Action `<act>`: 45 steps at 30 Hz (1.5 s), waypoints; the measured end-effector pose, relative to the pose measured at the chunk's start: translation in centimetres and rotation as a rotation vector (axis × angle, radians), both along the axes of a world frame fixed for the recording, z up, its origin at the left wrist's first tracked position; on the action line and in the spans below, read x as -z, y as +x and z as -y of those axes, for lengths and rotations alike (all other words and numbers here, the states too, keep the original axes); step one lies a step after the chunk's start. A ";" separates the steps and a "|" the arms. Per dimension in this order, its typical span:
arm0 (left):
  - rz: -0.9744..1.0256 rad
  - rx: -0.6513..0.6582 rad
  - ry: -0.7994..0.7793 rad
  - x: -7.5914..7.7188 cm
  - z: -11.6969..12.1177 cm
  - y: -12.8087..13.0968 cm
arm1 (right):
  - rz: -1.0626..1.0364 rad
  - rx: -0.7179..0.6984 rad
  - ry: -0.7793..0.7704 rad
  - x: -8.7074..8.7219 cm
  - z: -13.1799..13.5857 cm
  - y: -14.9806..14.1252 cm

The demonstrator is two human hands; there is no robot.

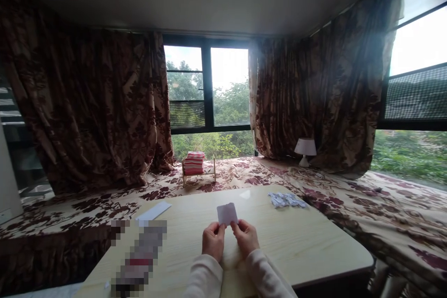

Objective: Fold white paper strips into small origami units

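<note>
A small, pale, roughly square piece of paper (227, 213) is held up over the table, its upper edge slightly uneven. My left hand (213, 240) pinches its lower left edge between thumb and fingers. At the lower right edge, my right hand (246, 238) grips the same piece. Both hands are above the pale wood-look table (279, 251). Farther right on the tabletop lies a pile of small white-and-blue pieces (286, 200), too small to make out. A flat white strip (153, 212) rests near the table's left edge.
A blurred-out object (141, 258) lies on the table's left side. Beyond the table, a floral-covered ledge (244, 174) holds a small rack (199, 174) with folded red-and-white cloths (194, 163) and a white lamp (305, 149). Patterned curtains (104, 111) frame the windows.
</note>
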State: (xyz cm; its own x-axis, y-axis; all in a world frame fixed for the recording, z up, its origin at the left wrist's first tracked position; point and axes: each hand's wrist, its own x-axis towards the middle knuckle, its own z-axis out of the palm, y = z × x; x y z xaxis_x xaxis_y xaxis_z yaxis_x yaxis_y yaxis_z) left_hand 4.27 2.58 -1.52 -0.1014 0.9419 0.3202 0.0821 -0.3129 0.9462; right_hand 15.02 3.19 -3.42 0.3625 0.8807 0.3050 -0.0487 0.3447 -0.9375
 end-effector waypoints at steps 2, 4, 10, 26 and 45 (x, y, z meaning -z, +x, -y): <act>0.009 -0.040 -0.003 0.2 -0.4 -0.3 | -0.021 0.071 -0.014 0.1 -0.2 0.8; 0.021 -0.085 -0.009 0.4 -0.8 -0.8 | -0.038 0.141 -0.031 0.2 -0.3 1.8; -0.004 -0.055 -0.005 0.5 -1.1 -1.4 | 0.035 0.107 -0.006 -0.4 0.1 2.5; -0.199 0.162 -0.104 0.4 -0.7 -1.0 | 0.220 -0.124 0.011 0.3 0.1 1.3; -0.102 0.107 -0.069 1.0 -1.5 -1.7 | 0.226 -0.103 -0.062 1.3 -0.8 1.3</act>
